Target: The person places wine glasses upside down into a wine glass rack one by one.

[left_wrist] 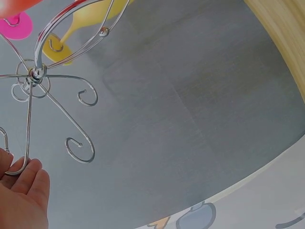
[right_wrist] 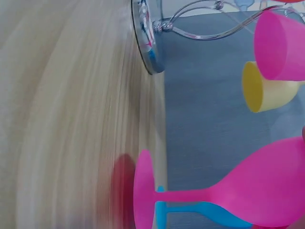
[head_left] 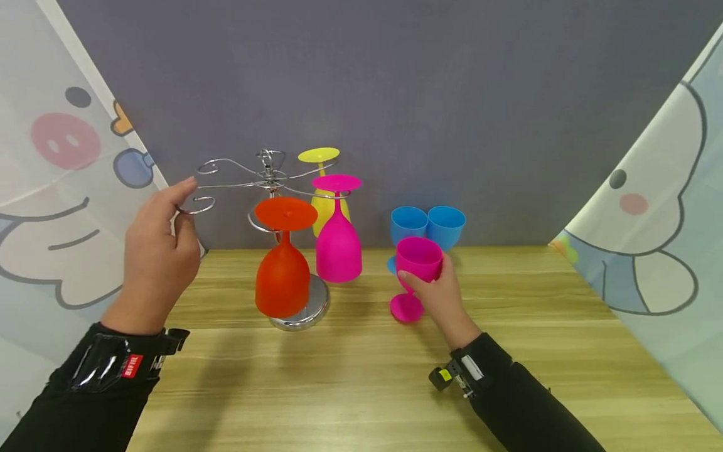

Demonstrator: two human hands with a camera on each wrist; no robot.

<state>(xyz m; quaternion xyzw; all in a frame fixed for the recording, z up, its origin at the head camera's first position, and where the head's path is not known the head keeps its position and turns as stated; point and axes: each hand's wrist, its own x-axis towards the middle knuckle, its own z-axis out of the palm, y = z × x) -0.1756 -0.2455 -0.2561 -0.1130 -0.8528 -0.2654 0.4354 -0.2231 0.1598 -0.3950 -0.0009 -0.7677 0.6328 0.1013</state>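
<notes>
My left hand pinches the curled end of one wire arm of a chrome stemware rack. Upside down from other arms hang an orange goblet, a pink goblet and a yellow goblet, partly hidden behind the pink one. On the right, my right hand grips the bowl of a second pink goblet. It is upright and slightly tilted, its foot close to the tabletop. Behind it stand two blue goblets, their lower parts mostly hidden.
The wood-grain table ends at a grey back panel. Cartoon-printed white panels flank it on both sides. Several bare curled arms of the rack point toward the left hand's side.
</notes>
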